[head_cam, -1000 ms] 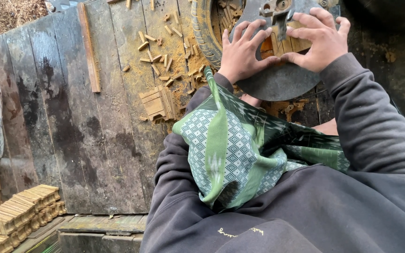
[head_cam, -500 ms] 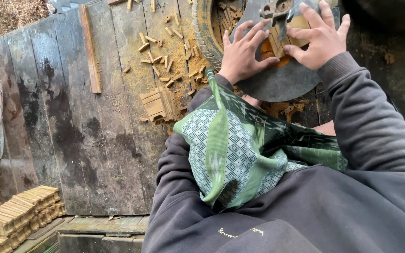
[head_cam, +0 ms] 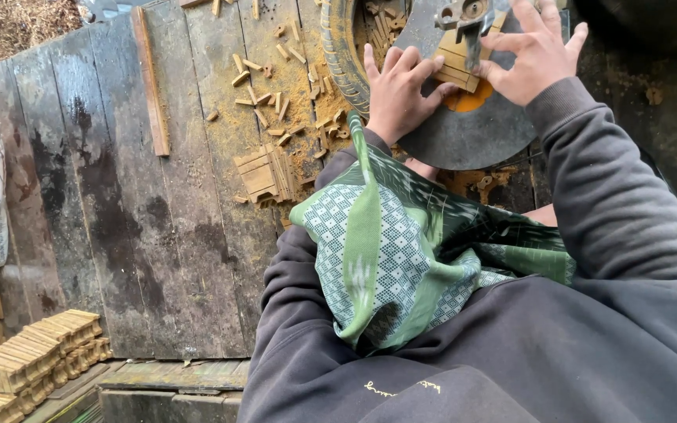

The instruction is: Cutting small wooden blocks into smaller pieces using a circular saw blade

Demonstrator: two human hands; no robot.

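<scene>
At the upper right of the frame both grips press flat on the small wooden block (head_cam: 456,61), left hand (head_cam: 398,92) and right hand (head_cam: 533,56) open-fingered beside the metal cutter (head_cam: 472,19), so a slip could nick fingertips.

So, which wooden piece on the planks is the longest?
The thin wooden strip lying alone at the upper left, far longer than the short offcuts scattered beside it.

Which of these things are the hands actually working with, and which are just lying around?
In use:
left hand
right hand
stack of small flat wooden pieces
round grey metal plate

Lying about:
long wooden strip
scattered short wooden offcuts
stacked wooden blocks
old tyre
</scene>
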